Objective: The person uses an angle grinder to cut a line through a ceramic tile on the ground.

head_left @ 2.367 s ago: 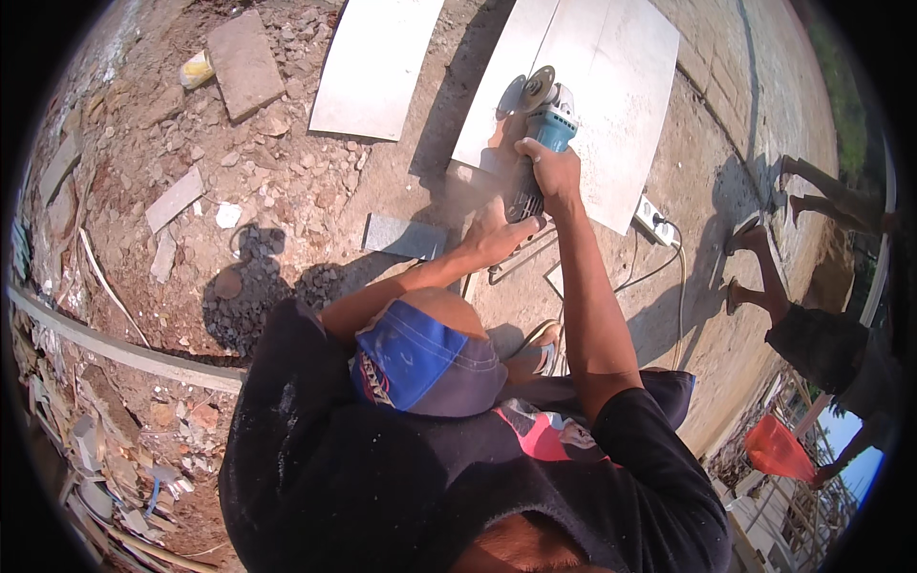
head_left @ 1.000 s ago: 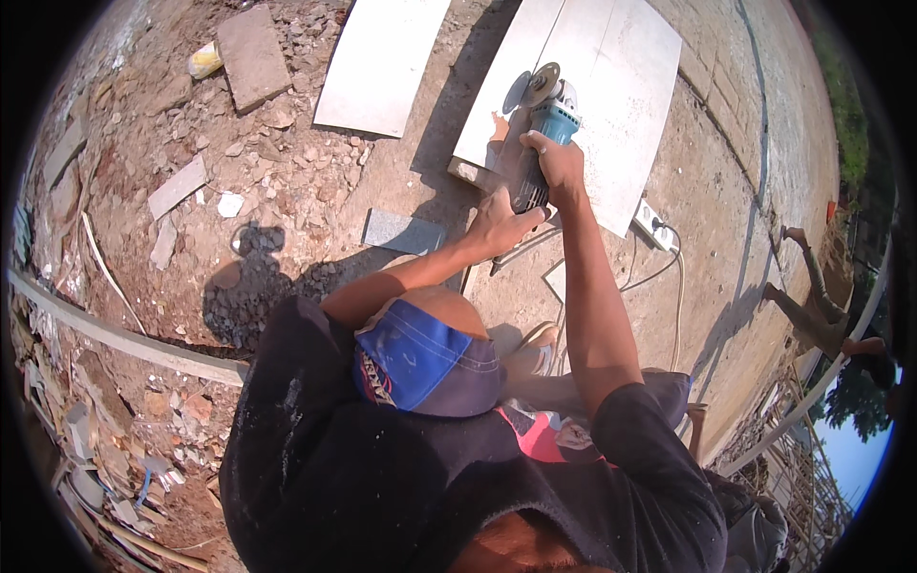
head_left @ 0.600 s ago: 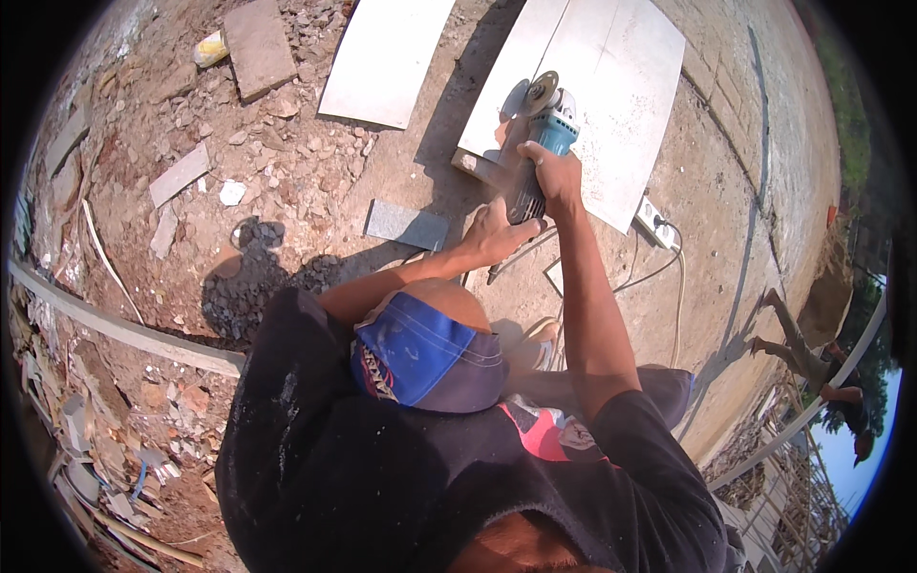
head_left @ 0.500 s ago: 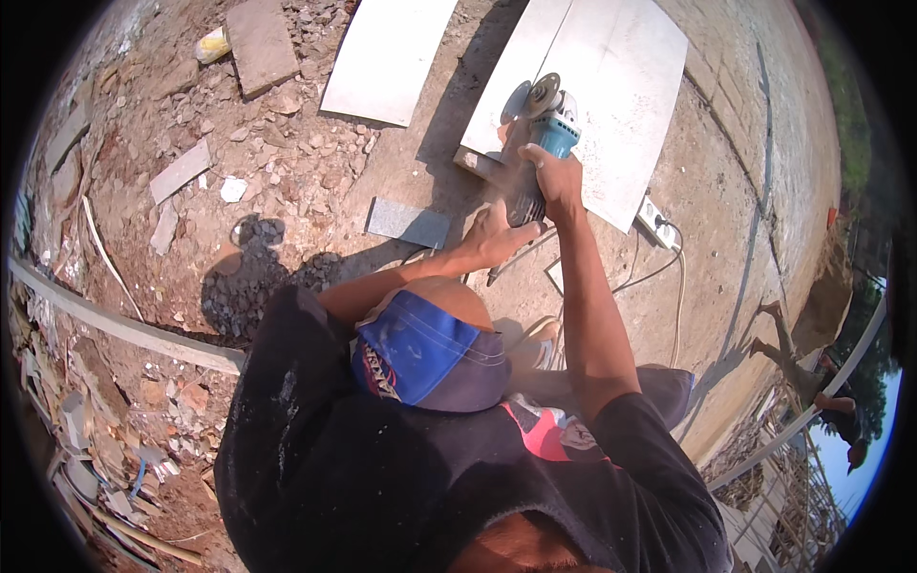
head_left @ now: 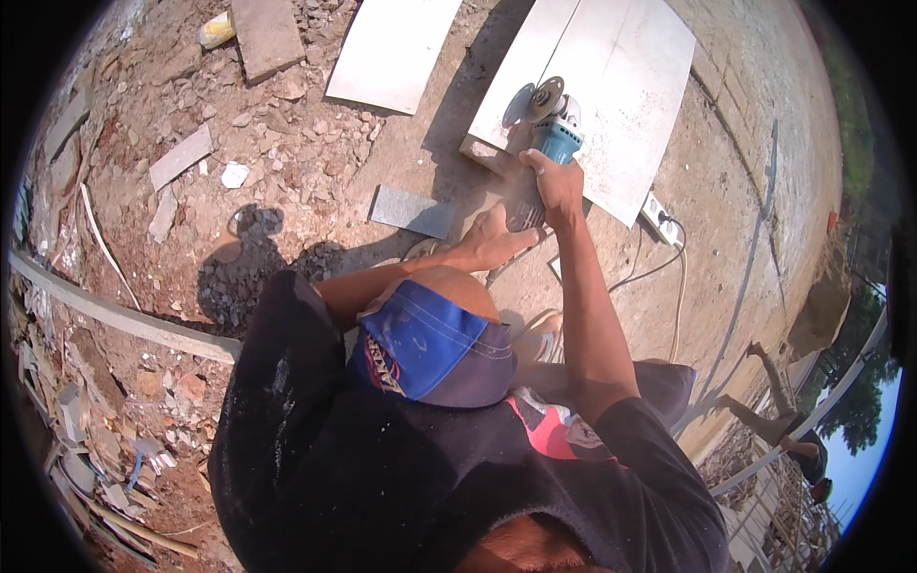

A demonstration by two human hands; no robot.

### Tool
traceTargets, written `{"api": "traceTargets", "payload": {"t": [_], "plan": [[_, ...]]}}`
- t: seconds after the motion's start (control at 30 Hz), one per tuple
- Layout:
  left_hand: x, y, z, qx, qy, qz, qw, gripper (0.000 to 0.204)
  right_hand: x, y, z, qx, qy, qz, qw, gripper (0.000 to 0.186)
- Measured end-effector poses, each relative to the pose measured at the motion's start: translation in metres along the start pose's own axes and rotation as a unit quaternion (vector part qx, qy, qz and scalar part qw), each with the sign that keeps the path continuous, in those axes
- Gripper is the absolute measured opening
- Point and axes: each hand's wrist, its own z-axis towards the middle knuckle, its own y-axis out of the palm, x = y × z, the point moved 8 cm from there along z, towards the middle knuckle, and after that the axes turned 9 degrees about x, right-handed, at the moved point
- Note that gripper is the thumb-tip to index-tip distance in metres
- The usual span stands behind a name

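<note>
The right hand (head_left: 559, 186)'s grip is wrapped round the teal body of an angle grinder (head_left: 556, 141), the left hand (head_left: 495, 239)'s round its dark rear, its disc over a white panel (head_left: 626, 105). A grey tile (head_left: 412, 212) lies left; a power strip (head_left: 657, 220), right, trails cable (head_left: 638, 280) near the right forearm. Rubble (head_left: 263, 143) spreads leftward.

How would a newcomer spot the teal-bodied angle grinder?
Find the large white rectangular panel right of top centre. By its lower edge, the person's bare left hand and bare right hand hold the teal-bodied angle grinder. Unlike the flat, rectangular grey slab to its left, it has a teal casing and a round disc.
</note>
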Motion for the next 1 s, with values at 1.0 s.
{"api": "traceTargets", "payload": {"t": [1.0], "plan": [[0.013,-0.02,-0.048,-0.08,-0.085,0.128,0.985,0.08,0.032,-0.002,-0.031,0.014,-0.005,-0.023,1.0,0.028]]}}
